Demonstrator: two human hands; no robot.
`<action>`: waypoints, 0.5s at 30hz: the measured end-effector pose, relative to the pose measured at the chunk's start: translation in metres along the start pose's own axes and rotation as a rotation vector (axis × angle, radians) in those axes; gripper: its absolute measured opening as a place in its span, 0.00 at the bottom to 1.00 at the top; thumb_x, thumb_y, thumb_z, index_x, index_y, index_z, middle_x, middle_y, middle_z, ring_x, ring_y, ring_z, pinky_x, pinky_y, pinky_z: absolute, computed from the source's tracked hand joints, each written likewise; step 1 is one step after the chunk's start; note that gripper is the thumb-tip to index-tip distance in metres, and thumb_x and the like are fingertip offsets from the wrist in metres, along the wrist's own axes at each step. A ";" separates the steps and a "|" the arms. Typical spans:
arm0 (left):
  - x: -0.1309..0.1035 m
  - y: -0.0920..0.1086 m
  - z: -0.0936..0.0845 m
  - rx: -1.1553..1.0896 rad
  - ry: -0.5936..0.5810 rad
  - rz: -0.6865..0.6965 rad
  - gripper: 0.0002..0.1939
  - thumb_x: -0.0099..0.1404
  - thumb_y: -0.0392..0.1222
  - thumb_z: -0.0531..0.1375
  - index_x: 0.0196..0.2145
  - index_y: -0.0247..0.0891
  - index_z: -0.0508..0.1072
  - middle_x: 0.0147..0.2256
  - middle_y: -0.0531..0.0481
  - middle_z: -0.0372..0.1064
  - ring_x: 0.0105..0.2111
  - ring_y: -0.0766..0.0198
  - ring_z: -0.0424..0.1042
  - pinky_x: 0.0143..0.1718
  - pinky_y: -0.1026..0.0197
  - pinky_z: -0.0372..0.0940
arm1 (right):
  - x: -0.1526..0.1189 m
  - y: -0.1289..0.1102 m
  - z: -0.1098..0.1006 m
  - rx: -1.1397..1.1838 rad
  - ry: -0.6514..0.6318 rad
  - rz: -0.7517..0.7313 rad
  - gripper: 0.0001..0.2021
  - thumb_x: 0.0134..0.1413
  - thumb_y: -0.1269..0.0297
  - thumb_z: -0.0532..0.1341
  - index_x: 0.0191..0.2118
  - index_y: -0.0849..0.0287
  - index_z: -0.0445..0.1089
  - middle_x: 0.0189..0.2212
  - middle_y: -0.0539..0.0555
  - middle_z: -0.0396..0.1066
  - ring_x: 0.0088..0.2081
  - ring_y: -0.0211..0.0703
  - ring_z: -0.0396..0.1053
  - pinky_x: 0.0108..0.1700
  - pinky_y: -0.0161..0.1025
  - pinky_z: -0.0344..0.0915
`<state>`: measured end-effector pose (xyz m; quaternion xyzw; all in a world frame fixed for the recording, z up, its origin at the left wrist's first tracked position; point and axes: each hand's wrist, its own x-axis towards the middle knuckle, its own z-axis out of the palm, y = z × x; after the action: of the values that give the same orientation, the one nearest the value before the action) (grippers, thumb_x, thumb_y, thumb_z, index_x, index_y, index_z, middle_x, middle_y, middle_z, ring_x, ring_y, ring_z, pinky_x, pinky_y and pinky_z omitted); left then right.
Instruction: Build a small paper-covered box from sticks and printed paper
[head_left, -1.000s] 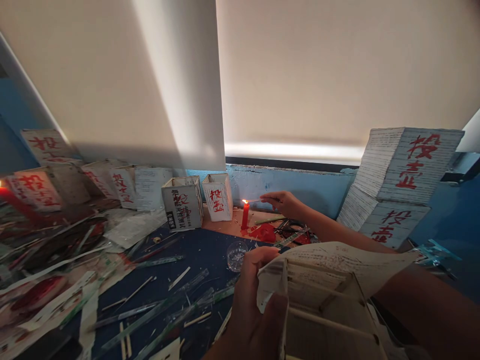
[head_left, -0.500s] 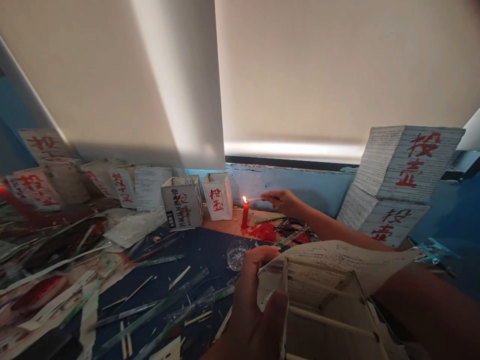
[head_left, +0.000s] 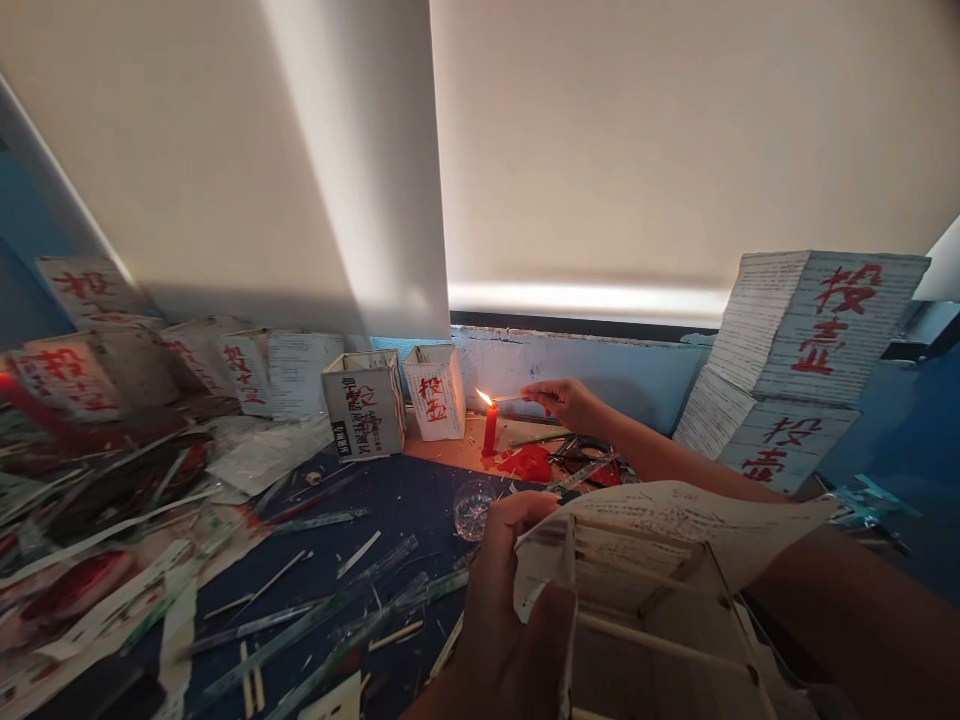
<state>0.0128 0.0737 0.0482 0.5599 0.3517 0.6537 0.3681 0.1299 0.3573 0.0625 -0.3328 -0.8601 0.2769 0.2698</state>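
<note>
In the lower middle, my left hand is closed on the near left edge of a paper-covered stick frame. Thin wooden crossbars show inside this box, and a loose sheet of printed paper curves over its far side. Farther off, my right hand pinches a thin pale stick. The stick's far end meets the flame of an upright red candle, so I cannot make out its tip. Red wax lies at the candle's foot.
A clear glass dish stands before the candle. Paper boxes with red writing line the left back and stack at right. Loose sticks, plastic strips and papers litter the dark blue tabletop. Scissors-like tools lie beside the wax.
The candle flame has grown larger and leans to the left at the stick's end. Both hands and the paper-covered frame have barely moved.
</note>
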 end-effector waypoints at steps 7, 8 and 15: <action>-0.002 0.000 -0.001 0.013 0.005 -0.005 0.24 0.73 0.63 0.52 0.55 0.43 0.63 0.40 0.47 0.68 0.36 0.56 0.69 0.35 0.59 0.61 | -0.002 -0.006 -0.002 -0.018 -0.007 0.010 0.13 0.70 0.58 0.62 0.54 0.58 0.73 0.50 0.56 0.75 0.42 0.45 0.76 0.44 0.46 0.76; -0.001 0.001 -0.001 0.021 0.002 0.000 0.24 0.73 0.63 0.52 0.55 0.43 0.63 0.41 0.47 0.68 0.36 0.57 0.69 0.35 0.59 0.61 | -0.002 -0.006 -0.003 -0.019 -0.007 0.011 0.13 0.70 0.58 0.62 0.54 0.58 0.72 0.50 0.56 0.75 0.43 0.45 0.76 0.44 0.46 0.76; -0.001 0.005 0.001 0.059 0.019 0.024 0.24 0.73 0.63 0.52 0.55 0.43 0.64 0.39 0.48 0.67 0.34 0.58 0.67 0.34 0.59 0.60 | 0.000 -0.004 -0.001 -0.016 0.010 0.023 0.14 0.69 0.58 0.63 0.54 0.59 0.72 0.50 0.56 0.75 0.43 0.45 0.76 0.43 0.47 0.76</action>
<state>0.0137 0.0705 0.0528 0.5684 0.3674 0.6527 0.3405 0.1283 0.3552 0.0661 -0.3462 -0.8571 0.2712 0.2682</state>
